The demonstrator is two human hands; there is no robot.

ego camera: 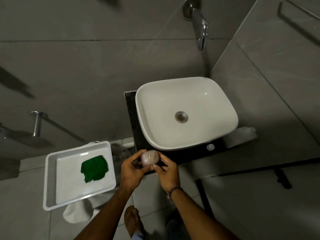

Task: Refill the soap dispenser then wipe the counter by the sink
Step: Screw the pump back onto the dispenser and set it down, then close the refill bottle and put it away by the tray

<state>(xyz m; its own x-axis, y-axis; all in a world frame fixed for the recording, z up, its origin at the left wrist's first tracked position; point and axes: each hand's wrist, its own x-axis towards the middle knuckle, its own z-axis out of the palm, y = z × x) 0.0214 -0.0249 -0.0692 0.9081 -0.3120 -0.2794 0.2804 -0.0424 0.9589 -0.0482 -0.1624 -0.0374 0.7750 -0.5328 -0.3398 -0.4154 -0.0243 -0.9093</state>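
Both hands hold a pale pinkish rounded soap container [149, 158] over the front left corner of the dark counter [131, 118]. My left hand [132, 168] cups it from the left. My right hand [167, 170] pinches something small at its lower right side. The white basin [187, 94] sits on the counter just beyond. A green cloth [94, 168] lies in a white tray [50, 172] to the left.
A chrome tap [199, 23] juts from the wall above the basin. A small round white cap [210, 147] lies on the counter's front edge. The tray rests on a white toilet. A chrome fitting [36, 123] sticks out of the left wall. My sandalled foot [133, 220] is on the tiled floor.
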